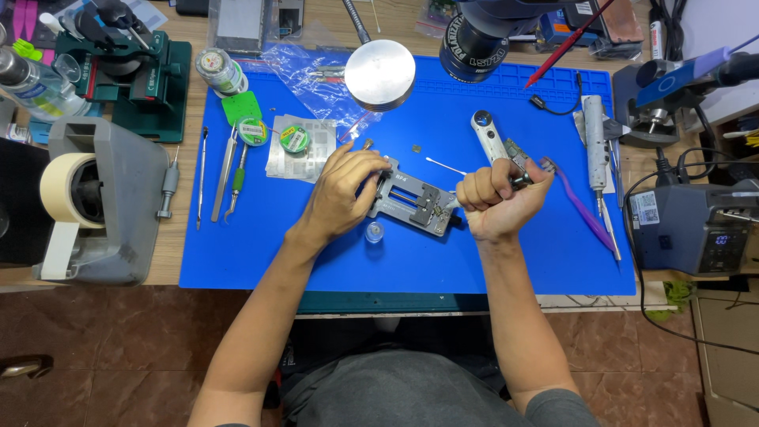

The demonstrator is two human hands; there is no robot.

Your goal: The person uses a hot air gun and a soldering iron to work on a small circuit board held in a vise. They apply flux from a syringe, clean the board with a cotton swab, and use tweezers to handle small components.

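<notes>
A clear plastic bag (pixel 304 71) lies crumpled at the blue mat's (pixel 411 265) top edge. Two small round tins with green-and-white labels (pixel 253 130) sit near its top-left corner. A dark screen (pixel 723 249) faces up on the grey box beyond its right edge.

left hand (pixel 341 192): fingers curled, palm down, forearm extended | right hand (pixel 496 199): clenched fist, wrist bent

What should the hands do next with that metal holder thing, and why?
Probably bring the small part pinched in the right hand down to the grey metal holder. The left hand already grips the holder's far end on the blue mat, and the right fist sits just at its other end.
</notes>
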